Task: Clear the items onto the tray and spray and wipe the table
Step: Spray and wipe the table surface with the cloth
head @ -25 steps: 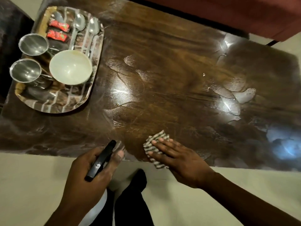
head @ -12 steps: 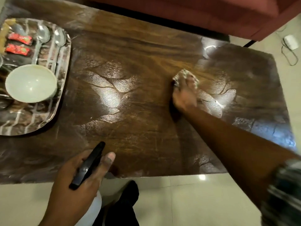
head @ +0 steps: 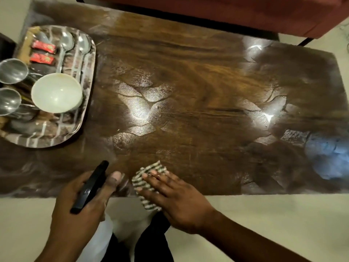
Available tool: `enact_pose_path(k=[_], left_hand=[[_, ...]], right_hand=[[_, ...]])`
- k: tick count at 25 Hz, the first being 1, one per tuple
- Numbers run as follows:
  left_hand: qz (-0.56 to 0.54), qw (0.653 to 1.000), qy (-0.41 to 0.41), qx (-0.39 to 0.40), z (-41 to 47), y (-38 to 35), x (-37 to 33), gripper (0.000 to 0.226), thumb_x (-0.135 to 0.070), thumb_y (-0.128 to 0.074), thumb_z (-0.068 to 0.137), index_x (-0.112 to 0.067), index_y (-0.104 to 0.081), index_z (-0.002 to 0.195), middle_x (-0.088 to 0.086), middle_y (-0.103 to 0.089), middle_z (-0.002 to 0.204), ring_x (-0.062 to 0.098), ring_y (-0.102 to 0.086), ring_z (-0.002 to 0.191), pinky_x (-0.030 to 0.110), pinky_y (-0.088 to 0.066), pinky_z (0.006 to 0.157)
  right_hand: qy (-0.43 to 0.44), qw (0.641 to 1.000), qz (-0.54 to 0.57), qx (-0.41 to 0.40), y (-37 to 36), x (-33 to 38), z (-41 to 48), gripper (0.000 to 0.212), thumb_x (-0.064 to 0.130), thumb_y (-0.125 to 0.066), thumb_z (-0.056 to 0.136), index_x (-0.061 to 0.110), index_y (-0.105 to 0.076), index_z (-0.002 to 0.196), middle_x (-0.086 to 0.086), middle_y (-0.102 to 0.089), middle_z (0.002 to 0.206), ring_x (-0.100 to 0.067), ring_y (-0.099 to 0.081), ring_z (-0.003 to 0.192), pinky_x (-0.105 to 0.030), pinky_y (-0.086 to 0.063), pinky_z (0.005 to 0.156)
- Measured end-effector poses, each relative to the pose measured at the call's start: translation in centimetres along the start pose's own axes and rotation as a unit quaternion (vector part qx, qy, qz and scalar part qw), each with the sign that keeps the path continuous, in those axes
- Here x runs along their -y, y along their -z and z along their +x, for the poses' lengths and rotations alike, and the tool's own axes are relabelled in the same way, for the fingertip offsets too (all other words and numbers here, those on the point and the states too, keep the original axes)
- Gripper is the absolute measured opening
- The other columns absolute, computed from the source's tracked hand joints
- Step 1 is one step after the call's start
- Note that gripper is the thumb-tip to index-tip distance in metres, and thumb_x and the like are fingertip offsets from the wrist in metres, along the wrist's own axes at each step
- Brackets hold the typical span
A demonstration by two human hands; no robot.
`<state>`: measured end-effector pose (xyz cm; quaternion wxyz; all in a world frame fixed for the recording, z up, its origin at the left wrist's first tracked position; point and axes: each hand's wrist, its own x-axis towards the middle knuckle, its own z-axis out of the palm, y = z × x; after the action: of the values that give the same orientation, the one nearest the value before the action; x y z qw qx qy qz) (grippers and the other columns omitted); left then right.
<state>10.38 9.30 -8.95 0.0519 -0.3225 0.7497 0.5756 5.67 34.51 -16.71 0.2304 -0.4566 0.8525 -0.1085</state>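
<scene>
My right hand presses a striped cloth flat on the near edge of the dark wooden table. Just left of it, my left hand grips a spray bottle by its black trigger head; the white bottle body hangs below the table edge. A metal tray sits at the table's left end, holding a white bowl, two steel cups, two spoons and two red sachets. Wet streaks shine across the tabletop.
A red sofa runs along the table's far side. Pale floor tiles lie in front of the table, with my dark trouser legs below my hands. A dark object edges in at the far left.
My right hand pulled the cloth back from the middle-right of the table to the near edge beside my left hand. The view shifted, bringing the whole tray into sight.
</scene>
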Motion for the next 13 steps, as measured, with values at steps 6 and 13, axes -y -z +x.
enact_pose_path(k=[6,13], left_hand=[[0.045,0.998,0.022,0.026,-2.2,2.5,3.2,0.057,-0.053,-0.076,0.085,0.002,-0.066,0.073,0.019,-0.051,0.051,0.039,-0.055,0.051,0.046,-0.050,0.060],[0.044,0.999,-0.013,0.021,-3.1,5.8,6.3,0.049,-0.053,-0.074,0.088,-0.007,-0.067,0.073,0.017,-0.053,0.055,0.035,-0.050,0.049,0.032,-0.042,0.051]], right_hand=[[-0.313,0.928,0.075,-0.187,-2.0,3.4,-0.9,0.080,0.010,-0.060,0.095,0.029,-0.032,0.167,0.000,-0.016,0.178,-0.020,-0.011,0.165,-0.052,-0.022,0.130],[-0.236,0.952,0.108,-0.162,-4.5,14.6,9.5,0.069,0.022,-0.045,0.103,0.033,-0.024,0.167,0.004,-0.006,0.180,-0.016,0.004,0.166,-0.044,-0.004,0.135]])
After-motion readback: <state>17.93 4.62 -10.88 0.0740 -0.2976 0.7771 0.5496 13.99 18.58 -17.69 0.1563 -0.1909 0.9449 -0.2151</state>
